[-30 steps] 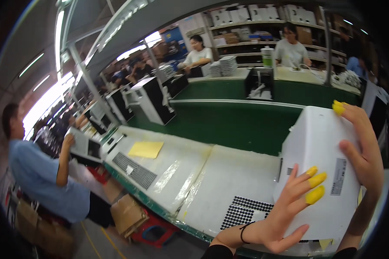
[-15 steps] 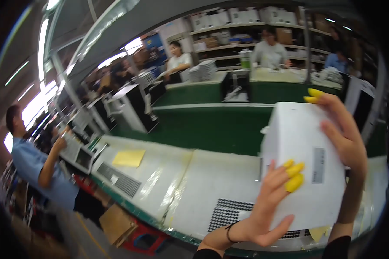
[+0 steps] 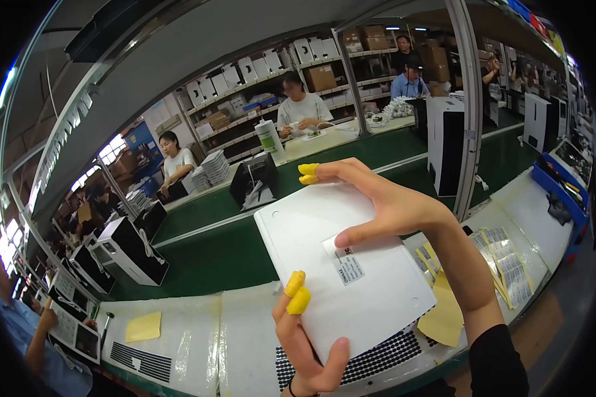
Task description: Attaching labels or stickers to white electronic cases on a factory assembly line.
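A white box-shaped appliance (image 3: 371,301) is held tilted between my two hands above the workbench, one flat face turned toward me. A printed white label (image 3: 348,270) is on that face, and small round marks show near its corners. My right hand (image 3: 384,205) spans the far right edge, its thumb on the label's upper corner. My left hand (image 3: 304,337) grips the near left edge, thumb at the lower edge. Yellow finger cots cover some fingertips on both hands. Under the appliance lies a sheet of black round pads (image 3: 384,354), partly hidden.
A green conveyor (image 3: 212,258) runs beyond the bench, carrying white-and-black appliances (image 3: 446,145). A metal post (image 3: 467,99) rises at right. Label sheets (image 3: 510,264), yellow paper (image 3: 444,314) and a blue bin (image 3: 563,198) lie rightward. People work across the conveyor and at left.
My view has swung to the right, so the appliance now appears nearer the middle. My right thumb has come down onto the label. Both hands keep their hold.
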### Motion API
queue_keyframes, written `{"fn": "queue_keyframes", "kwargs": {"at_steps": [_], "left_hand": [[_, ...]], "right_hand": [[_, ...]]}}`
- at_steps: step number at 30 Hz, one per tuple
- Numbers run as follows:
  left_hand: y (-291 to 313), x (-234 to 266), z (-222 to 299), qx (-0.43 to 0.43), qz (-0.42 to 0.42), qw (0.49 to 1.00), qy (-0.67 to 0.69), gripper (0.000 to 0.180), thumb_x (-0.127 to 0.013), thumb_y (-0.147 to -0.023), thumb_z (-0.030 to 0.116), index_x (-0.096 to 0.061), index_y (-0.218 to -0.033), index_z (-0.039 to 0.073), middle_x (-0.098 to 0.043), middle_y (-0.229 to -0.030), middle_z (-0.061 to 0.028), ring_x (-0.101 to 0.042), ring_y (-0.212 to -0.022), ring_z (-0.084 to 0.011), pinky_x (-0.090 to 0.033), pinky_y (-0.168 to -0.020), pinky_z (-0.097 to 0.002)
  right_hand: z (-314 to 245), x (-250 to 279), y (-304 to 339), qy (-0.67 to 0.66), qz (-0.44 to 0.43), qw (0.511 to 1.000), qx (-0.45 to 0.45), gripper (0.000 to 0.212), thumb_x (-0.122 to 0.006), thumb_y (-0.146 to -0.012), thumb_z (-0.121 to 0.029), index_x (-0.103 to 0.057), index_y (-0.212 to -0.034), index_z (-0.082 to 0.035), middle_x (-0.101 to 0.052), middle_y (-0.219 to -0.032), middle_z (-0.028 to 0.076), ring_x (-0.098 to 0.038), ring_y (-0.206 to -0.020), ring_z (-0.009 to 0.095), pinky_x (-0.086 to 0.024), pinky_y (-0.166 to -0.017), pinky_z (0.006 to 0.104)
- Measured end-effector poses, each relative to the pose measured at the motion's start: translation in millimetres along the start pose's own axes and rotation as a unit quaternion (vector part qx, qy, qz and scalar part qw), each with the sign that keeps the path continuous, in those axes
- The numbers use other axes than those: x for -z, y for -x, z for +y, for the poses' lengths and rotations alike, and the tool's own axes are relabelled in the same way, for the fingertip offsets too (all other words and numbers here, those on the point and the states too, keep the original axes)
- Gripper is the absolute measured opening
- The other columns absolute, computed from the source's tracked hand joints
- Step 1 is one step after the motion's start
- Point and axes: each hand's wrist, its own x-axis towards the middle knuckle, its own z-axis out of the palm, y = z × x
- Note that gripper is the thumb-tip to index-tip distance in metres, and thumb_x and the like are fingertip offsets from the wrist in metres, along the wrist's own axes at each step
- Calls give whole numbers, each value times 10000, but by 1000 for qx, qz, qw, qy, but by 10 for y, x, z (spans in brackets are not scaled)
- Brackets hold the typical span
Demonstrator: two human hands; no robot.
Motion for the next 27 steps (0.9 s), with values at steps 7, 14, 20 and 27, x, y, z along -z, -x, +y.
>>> {"fn": "queue_keyframes", "kwargs": {"at_steps": [7,14,20,27], "left_hand": [[-157,157,-182,30,-4,989,147,819,-626,-725,180,-216,-1392,-61,-338,-1414,-280,-337,-1309,-365,-202,-1121,-475],[-554,156,-383,21,-24,991,133,821,-596,-719,236,-252,-1392,-86,-331,-1434,-273,-299,-1363,-352,-161,-1145,-435],[-874,28,-615,84,-34,983,162,759,-515,-716,151,-287,-1407,-67,-348,-1430,-225,-292,-1370,-299,-139,-1146,-375],[-818,93,-740,43,-4,998,37,537,-420,-869,42,-335,-1388,-66,-335,-1437,-185,-274,-1384,-268,-160,-1144,-371]], "right_hand": [[46,-135,-20,7,49,998,-25,622,-650,-873,-260,-391,-1384,-17,-435,-1290,158,-372,-1292,257,-282,-1096,350],[268,-216,205,75,297,951,32,454,-590,-914,-142,-449,-1325,-10,-425,-1377,154,-362,-1331,256,-250,-1112,338],[587,-542,1152,171,242,952,-82,226,-626,-848,-83,-617,-1066,-24,-623,-1085,148,-580,-999,320,-456,-873,384],[649,-1117,2300,164,-6,960,-229,140,-635,-813,-118,-692,-934,-77,-664,-851,69,-596,-877,280,-467,-788,397]]}}
